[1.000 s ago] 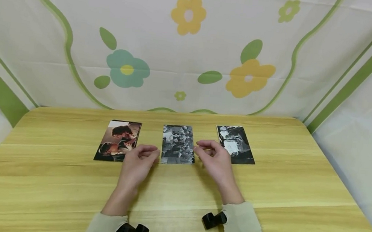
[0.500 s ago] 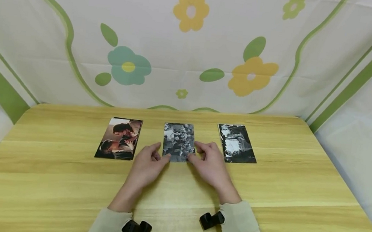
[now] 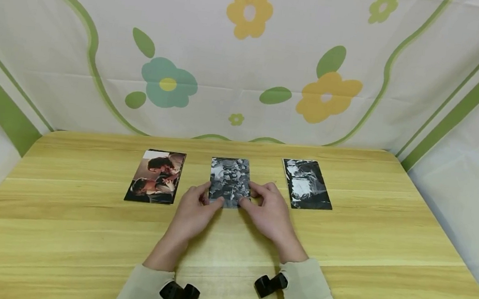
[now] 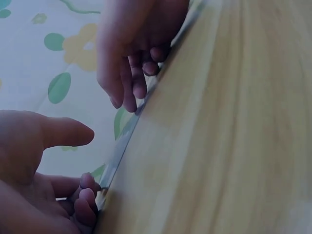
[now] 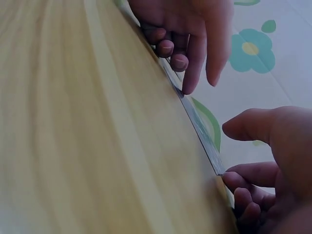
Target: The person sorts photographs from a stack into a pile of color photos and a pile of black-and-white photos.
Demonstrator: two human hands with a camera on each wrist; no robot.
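In the head view a black-and-white photo print [image 3: 231, 180] of a crowd lies in the middle of the table, between both hands. My left hand [image 3: 195, 210] is at its left edge, fingertips right at the side and thumb over the near left corner. On the opposite side my right hand [image 3: 269, 211] has its fingertips at the right edge and its thumb over the near right corner. Both wrist views show the thumbs [image 4: 70, 131] raised above the print, apart from the fingers, while the index fingertips [image 5: 229, 175] reach its edges low at the tabletop.
A colour photo print [image 3: 156, 180] of two people lies at left, with another print's edge showing under it. At right is a dark black-and-white print [image 3: 307, 185], also with an edge beneath. The wooden table [image 3: 227, 265] ends at a flowered cloth backdrop [image 3: 231, 61].
Both hands have moved inward from beside the middle print to its edges, their thumbs coming over its near corners. The side prints lie as before; the head view has shifted slightly.
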